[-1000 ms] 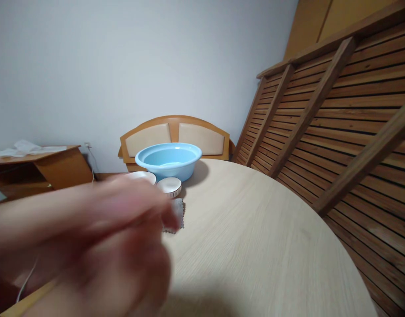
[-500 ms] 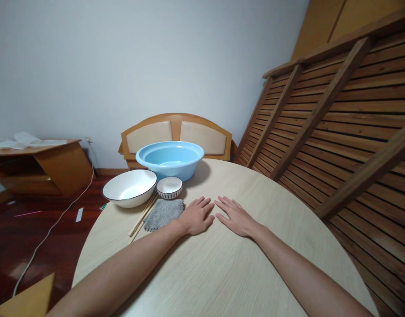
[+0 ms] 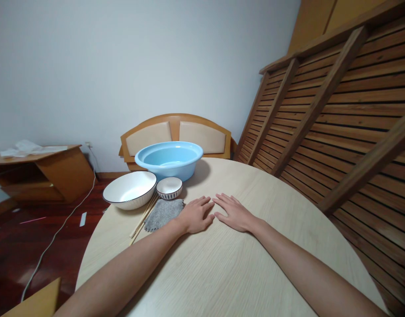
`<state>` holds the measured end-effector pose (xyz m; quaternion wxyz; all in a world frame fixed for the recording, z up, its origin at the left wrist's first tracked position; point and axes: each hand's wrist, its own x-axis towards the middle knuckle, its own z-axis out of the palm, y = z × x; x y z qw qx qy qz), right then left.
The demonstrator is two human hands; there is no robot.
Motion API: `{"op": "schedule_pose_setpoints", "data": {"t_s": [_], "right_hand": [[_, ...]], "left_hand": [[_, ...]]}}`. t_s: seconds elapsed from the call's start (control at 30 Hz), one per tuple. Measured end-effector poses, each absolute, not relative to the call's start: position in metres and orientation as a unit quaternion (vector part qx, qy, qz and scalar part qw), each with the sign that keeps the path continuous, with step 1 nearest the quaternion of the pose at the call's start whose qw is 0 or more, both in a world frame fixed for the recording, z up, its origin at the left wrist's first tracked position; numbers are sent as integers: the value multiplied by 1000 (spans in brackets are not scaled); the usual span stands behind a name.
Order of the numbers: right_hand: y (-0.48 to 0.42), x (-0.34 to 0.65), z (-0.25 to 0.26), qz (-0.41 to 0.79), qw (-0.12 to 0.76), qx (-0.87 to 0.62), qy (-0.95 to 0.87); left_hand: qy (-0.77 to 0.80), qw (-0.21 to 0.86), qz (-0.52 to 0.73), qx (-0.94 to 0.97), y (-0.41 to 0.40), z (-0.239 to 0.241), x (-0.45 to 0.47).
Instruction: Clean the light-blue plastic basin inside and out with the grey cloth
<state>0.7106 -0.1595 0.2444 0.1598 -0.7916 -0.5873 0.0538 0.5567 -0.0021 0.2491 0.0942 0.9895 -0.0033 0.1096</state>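
Note:
My left hand (image 3: 196, 214) and my right hand (image 3: 231, 211) lie flat and open, side by side, palms down on the round pale wooden table (image 3: 242, 268). Neither holds anything. Just left of my left hand lies a grey cloth (image 3: 162, 212), with a pair of wooden chopsticks (image 3: 143, 219) along its left side. Behind the cloth stand a small patterned bowl (image 3: 169, 187) and a large white bowl (image 3: 130, 189). A light blue plastic basin (image 3: 169, 159) sits at the table's far edge.
A slatted wooden frame (image 3: 337, 114) leans along the right side, close to the table. A padded wooden headboard (image 3: 176, 134) stands behind the basin against the wall. At the left are a low wooden desk (image 3: 43, 169) and a white cable (image 3: 53, 237) on the dark floor.
One second ago a blurred hand filled the foreground close to the camera. Both hands then came down flat on the table and have since stayed still; the view shifted only slightly.

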Motion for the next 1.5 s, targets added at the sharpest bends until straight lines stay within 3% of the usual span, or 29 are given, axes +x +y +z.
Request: {"op": "schedule_pose_setpoints", "data": {"t_s": [0.53, 0.73, 0.9, 1.0, 1.27, 1.5], "right_hand": [[-163, 713, 240, 46, 162, -785, -596], [-164, 713, 239, 45, 163, -785, -596], [-165, 712, 240, 46, 156, -787, -595], [-166, 711, 242, 49, 147, -792, -590], [-167, 712, 239, 32, 168, -789, -590], [-168, 705, 247, 9, 270, -727, -632]], "left_hand": [[2, 105, 84, 991, -6, 248, 555], [5, 54, 130, 990, -11, 272, 542], [250, -60, 99, 961, -16, 304, 519], [304, -64, 51, 949, -20, 306, 514], [218, -45, 31, 974, -32, 293, 517], [-22, 50, 73, 996, -45, 291, 517]]}}
